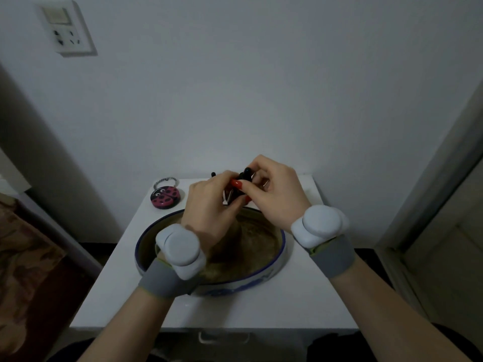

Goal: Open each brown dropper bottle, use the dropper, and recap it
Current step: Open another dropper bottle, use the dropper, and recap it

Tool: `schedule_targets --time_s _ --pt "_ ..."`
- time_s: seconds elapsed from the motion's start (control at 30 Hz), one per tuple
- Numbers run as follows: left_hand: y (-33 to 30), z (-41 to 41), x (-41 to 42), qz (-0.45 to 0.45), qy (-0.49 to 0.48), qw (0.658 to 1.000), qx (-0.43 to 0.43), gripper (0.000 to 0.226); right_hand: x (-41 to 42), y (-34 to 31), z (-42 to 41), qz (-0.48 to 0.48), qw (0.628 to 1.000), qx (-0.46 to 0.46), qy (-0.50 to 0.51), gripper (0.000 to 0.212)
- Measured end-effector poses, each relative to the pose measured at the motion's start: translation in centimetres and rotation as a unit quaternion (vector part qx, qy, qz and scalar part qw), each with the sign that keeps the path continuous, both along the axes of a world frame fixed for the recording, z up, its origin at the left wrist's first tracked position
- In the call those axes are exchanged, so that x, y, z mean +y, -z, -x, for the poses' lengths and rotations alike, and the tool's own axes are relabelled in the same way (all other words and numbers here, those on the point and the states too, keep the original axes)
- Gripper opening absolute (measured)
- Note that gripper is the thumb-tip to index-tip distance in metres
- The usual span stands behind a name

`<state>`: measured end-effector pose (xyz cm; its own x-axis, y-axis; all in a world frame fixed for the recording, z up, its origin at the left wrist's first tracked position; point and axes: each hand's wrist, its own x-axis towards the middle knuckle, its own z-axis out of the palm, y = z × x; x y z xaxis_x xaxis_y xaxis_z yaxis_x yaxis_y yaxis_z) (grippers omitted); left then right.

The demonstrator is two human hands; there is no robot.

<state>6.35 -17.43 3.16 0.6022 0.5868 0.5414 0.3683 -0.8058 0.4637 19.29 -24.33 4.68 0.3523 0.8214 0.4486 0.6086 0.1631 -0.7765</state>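
Note:
Both hands meet above the far rim of a round ceramic bowl [277, 259]. My left hand [209, 202] grips a dark dropper bottle [234, 195], mostly hidden by the fingers. My right hand [274, 189] pinches the black dropper cap [247, 173] at the bottle's top, its rubber bulb sticking up between the fingers. The black tip of another dropper bottle [213, 174] shows behind my left hand at the back of the white table [300, 304].
A ladybird-shaped tin [165, 197] with a beaded loop lies at the table's back left. The bowl has a blue rim and a brownish inside. A wall stands right behind the table; a door frame is on the right.

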Motion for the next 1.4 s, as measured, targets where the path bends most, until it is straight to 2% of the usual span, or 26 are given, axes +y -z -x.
schedule_targets --time_s 0.33,0.5,0.67,0.77,0.83,1.0,1.17,1.3,1.4 --pt "-2.0 -2.0 0.8 0.118 0.008 0.993 0.024 0.034 -1.6 0.5 -2.9 0.038 0.998 0.045 0.013 0.015" --pt "-2.9 -3.2 2.0 0.198 0.017 0.98 0.031 0.022 -2.1 0.9 -4.2 0.082 0.993 0.073 0.044 0.025" --pt "-3.1 -5.7 3.9 0.235 0.001 0.97 0.068 0.021 -2.7 1.3 -5.3 0.111 0.987 0.073 0.089 0.027" --pt "-2.8 -7.6 5.5 0.202 -0.007 0.971 0.127 0.023 -2.9 1.3 -5.5 0.124 0.986 0.053 0.101 0.024" --pt "-2.6 -8.8 6.5 0.163 0.001 0.971 0.177 0.034 -2.9 1.1 -5.7 0.122 0.986 0.055 0.101 0.025" --pt "-2.4 -11.0 8.0 0.109 -0.007 0.953 0.283 0.039 -3.1 0.9 -6.0 0.11 0.987 0.069 0.094 0.032" --pt "-2.2 -12.1 8.2 0.123 -0.027 0.922 0.367 0.026 -3.3 1.2 -6.4 0.114 0.987 0.062 0.09 0.036" --pt "-1.5 -12.4 8.6 0.121 -0.033 0.899 0.419 0.029 -3.4 1.2 -6.6 0.107 0.987 0.073 0.095 0.034" --pt "-0.5 -12.5 9.0 0.021 -0.045 0.885 0.463 0.038 -3.5 1.1 -6.6 0.108 0.986 0.075 0.097 0.034"
